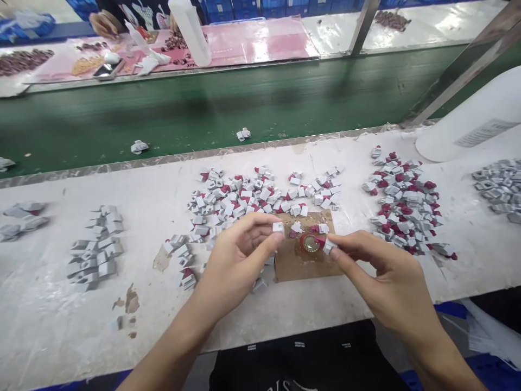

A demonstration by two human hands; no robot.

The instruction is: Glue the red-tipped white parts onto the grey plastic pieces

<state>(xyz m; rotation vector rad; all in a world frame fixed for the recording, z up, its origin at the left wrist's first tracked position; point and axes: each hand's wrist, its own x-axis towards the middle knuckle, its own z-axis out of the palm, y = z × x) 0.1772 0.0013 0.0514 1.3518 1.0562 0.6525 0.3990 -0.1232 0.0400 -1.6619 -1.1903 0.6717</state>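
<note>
Between thumb and forefinger, my left hand [240, 260] pinches a small light-grey plastic piece [278, 227]. My right hand [382, 277] grips a grey piece with a dark-red end [329, 246], and that red end points left over a small round dish [310, 243] with a red, beaded rim. Something clear and shiny fills the dish, which sits on a wet-stained brown cardboard [301, 266]. Two more grey-and-red pieces lie on the cardboard behind the dish. A wide heap of grey and dark-red pieces [244, 195] spreads beyond my left hand.
To the right are another grey-and-red heap [402, 201], grey pieces [500, 187] and a large white bottle [472, 119]. Grey pieces [95, 247] lie left. A green conveyor belt [183, 114] carries a few pieces. Across it, a person's hand [105, 24] works by a white bottle [190, 32].
</note>
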